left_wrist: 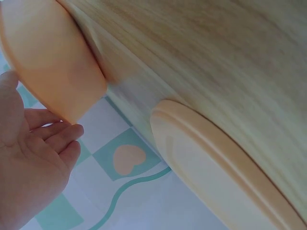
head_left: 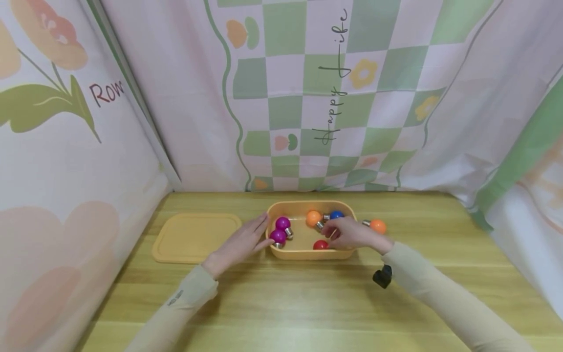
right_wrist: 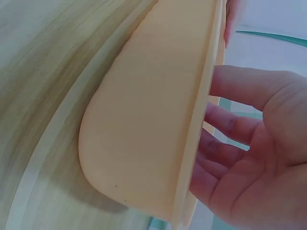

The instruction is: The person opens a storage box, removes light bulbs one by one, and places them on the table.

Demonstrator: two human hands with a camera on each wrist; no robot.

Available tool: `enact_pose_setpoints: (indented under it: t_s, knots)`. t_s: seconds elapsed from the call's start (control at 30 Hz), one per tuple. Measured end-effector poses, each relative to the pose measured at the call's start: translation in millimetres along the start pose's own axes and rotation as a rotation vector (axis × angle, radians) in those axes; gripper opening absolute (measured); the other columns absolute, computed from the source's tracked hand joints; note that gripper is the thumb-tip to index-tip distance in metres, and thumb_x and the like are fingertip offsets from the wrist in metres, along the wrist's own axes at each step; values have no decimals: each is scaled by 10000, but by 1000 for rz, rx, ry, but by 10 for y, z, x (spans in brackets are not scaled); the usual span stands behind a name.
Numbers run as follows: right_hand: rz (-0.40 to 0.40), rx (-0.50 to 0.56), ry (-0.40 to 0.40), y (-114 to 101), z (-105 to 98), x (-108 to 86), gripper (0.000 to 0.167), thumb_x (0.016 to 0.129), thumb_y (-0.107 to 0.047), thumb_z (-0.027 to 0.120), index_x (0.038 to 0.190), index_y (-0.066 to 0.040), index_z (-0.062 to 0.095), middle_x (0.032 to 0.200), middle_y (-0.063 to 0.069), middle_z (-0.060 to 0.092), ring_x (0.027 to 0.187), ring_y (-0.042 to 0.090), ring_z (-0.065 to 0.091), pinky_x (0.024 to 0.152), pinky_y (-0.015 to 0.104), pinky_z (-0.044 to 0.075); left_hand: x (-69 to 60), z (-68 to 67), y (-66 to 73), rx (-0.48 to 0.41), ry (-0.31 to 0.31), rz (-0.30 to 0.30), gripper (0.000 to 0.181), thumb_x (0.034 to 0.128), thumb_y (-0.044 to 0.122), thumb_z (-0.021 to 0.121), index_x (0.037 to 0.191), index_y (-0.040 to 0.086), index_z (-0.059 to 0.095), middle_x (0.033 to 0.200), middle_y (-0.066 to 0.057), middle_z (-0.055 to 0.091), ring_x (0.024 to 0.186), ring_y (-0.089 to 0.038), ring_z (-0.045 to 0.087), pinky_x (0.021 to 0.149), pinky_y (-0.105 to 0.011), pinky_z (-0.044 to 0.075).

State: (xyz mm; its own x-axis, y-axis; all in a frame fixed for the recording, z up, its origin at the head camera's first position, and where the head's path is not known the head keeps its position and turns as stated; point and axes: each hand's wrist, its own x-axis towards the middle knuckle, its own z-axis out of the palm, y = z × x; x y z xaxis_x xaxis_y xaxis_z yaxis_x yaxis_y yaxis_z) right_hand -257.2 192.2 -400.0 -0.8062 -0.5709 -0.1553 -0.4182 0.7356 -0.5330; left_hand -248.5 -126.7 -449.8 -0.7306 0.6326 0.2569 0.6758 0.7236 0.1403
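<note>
The red bulb lies by the near wall of the pale-orange plastic box, just left of the right hand and far nearer to it than to the left hand. The right hand dips over the rim, fingers bent; whether they pinch anything is hidden. The left hand's fingers are extended, thumb apart, touching the left end. The box's long axis runs left to right, holding an orange bulb, a blue bulb and two purple bulbs. Outside, on the desk, sit another orange bulb, right, and the lid, left.
</note>
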Motion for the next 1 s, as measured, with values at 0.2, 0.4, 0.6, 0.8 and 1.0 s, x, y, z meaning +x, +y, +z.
enact_pose_setpoints:
  t_s: [0.2,0.4,0.6,0.8,1.0]
  knots:
    - [-13,25,-56,-14,2,41,228,859,-98,752,1053,-10,670,1023,133,706,925,245,698,798,318,619,6,15,-2,-4,-3,1,682,1014,393,529,1464,-97,381,1538,-290,376,1396,-421,447,1173,-517,395]
    - [-56,5,-75,0,19,75,201,850,-61,750,1020,-5,657,988,138,718,883,223,710,777,290,618,-1,6,5,-6,1,0,681,1011,389,538,1462,-98,385,1536,-289,379,1397,-418,448,1172,-512,397]
    - [-63,11,-87,25,29,111,184,854,-58,747,1011,-11,663,987,132,721,885,219,715,766,269,615,7,9,-2,-11,1,0,673,1012,377,537,1461,-100,385,1539,-285,375,1397,-419,447,1170,-514,399]
    - [-59,-4,-101,38,40,126,187,857,-72,743,1026,-17,684,1002,123,727,909,228,716,792,282,617,12,30,-11,0,3,-4,675,1015,390,530,1463,-94,386,1542,-278,378,1395,-409,453,1169,-498,405]
    - [-57,-17,-123,51,37,136,212,871,-94,735,1064,-17,698,1024,113,730,945,236,710,822,292,612,12,17,-8,-4,3,-5,682,1014,398,529,1464,-94,385,1538,-277,383,1394,-402,457,1168,-496,407]
